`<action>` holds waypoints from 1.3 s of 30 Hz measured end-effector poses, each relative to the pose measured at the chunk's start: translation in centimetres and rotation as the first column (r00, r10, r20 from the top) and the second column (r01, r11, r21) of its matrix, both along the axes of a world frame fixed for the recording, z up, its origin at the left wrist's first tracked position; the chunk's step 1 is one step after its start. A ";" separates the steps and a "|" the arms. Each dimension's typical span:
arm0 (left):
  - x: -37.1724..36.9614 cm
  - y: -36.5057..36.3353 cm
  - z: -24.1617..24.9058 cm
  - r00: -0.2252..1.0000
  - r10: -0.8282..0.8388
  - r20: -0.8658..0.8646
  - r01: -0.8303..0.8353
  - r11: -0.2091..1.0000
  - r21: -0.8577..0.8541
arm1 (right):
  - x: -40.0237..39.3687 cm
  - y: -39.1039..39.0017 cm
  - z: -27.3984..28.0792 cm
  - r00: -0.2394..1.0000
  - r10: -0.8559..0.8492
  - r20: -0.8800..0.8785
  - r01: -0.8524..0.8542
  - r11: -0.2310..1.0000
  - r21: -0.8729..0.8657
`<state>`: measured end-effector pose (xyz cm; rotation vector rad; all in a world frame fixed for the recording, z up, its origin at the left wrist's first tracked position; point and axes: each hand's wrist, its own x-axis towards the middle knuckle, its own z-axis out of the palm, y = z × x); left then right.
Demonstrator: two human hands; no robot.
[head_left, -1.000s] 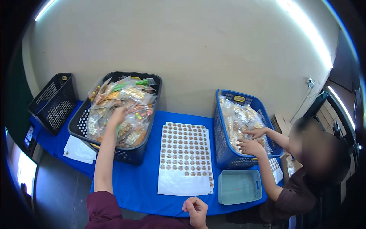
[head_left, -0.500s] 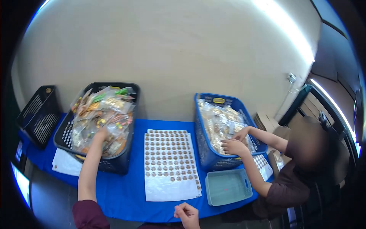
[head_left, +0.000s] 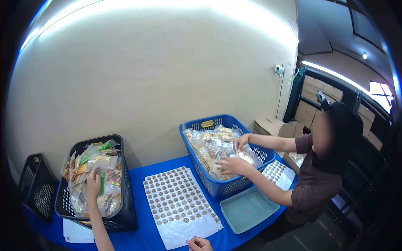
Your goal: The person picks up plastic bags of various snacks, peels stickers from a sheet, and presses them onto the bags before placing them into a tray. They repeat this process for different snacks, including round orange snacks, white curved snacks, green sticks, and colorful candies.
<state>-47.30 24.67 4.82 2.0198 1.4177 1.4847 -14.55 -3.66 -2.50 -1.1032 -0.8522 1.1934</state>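
My left hand (head_left: 94,184) reaches into the black basket (head_left: 132,209), fingers closed on the top of a clear plastic packet (head_left: 101,178) with something green showing at it. Other clear snack packets (head_left: 77,196) with mixed contents fill this basket. At the bottom edge my right hand (head_left: 199,244) is closed, fingers curled by the thumb; whatever it may hold is hidden. Just beyond it lie sheets of round brown stickers (head_left: 176,201), their lower part bare white backing.
A co-worker (head_left: 310,184) on the right has both hands in a blue basket (head_left: 217,190) of clear packets. A pale green tray (head_left: 247,211) and another sticker sheet (head_left: 280,175) lie nearby. An upright black basket (head_left: 39,188) stands far left, cardboard (head_left: 272,127) behind.
The view has turned right and up, so table things sit lower and further left. My left hand now grips a packet at the top of the pile. My right hand remains closed.
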 end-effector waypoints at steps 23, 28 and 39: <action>21.9 -25.9 -15.0 0.491 0.261 0.831 0.664 0.505 -0.551 | 3.2 1.1 -9.3 0.934 0.333 0.127 -0.307 0.933 -0.190; 19.5 -26.4 -15.2 0.497 0.293 0.817 0.447 0.720 -0.531 | 3.1 2.8 -13.9 0.829 0.540 0.144 -0.467 0.812 -0.350; 13.5 -26.6 -16.7 0.476 0.404 0.781 0.232 0.799 -0.555 | 11.4 14.4 -26.6 0.579 0.225 0.783 -0.041 0.968 -0.248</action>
